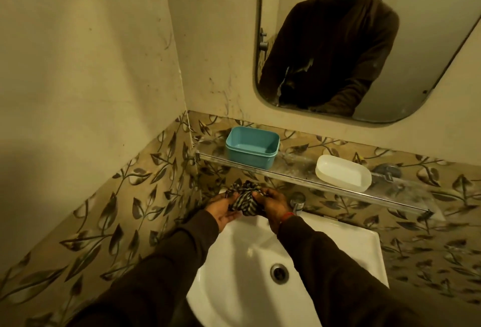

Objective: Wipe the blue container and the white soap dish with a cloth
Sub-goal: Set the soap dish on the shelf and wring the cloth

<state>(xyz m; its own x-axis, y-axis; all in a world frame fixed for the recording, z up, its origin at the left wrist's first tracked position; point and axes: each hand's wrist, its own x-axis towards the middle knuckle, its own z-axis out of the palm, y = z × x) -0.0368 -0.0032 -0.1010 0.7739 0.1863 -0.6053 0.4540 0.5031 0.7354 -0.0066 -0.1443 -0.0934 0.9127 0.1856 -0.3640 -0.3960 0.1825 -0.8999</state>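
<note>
A blue container [252,147] stands open and empty at the left end of a glass shelf [294,170]. To its right on the same shelf lies the white soap dish [343,174]. Below the shelf, over the back of the sink, a bunched checked cloth [243,198] sits between both hands. My left hand [223,209] holds its left side, palm up. My right hand [273,205] grips its right side. Both hands are well below the container and the dish, touching neither.
A white sink [242,261] with a metal drain [279,273] lies under my arms. A chrome tap [298,203] rises just right of my right hand. A mirror [364,40] hangs above the shelf. The tiled corner wall [104,196] closes in on the left.
</note>
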